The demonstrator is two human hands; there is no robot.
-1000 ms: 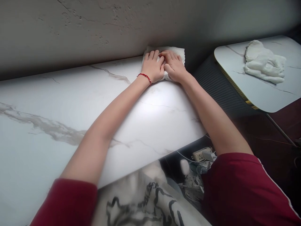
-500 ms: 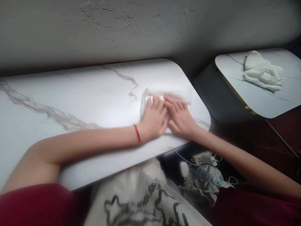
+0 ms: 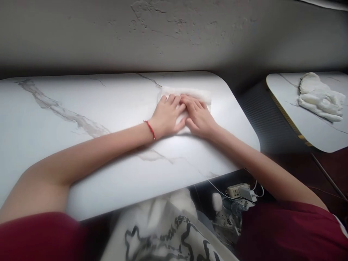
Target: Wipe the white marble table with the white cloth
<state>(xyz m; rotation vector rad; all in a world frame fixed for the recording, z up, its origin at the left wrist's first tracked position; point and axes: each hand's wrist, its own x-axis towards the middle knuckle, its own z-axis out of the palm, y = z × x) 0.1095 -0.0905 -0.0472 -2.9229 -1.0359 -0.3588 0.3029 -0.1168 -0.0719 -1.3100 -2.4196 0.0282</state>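
A folded white cloth [image 3: 194, 93] lies flat on the white marble-patterned table [image 3: 122, 105], towards its back right. My left hand [image 3: 169, 114], with a red string bracelet [image 3: 150, 129] at the wrist, rests palm down on the cloth with its fingers spread. Beside it, my right hand [image 3: 199, 117] also lies flat on the cloth, fingers stretched forward. The two hands touch or nearly touch at the fingertips and thumbs. They cover much of the middle of the cloth.
A second marble-patterned table [image 3: 318, 134] stands to the right, bearing a crumpled white cloth [image 3: 320, 98]. Behind runs a grey wall [image 3: 81, 36] with peeling patches. Below the front edge are a power strip [image 3: 233, 191], cables and a clear bottle [image 3: 235, 206].
Both hands have slid the cloth away from me, closer to the table's back edge, and somewhat left. The view has shifted, and the second table now sits farther right.
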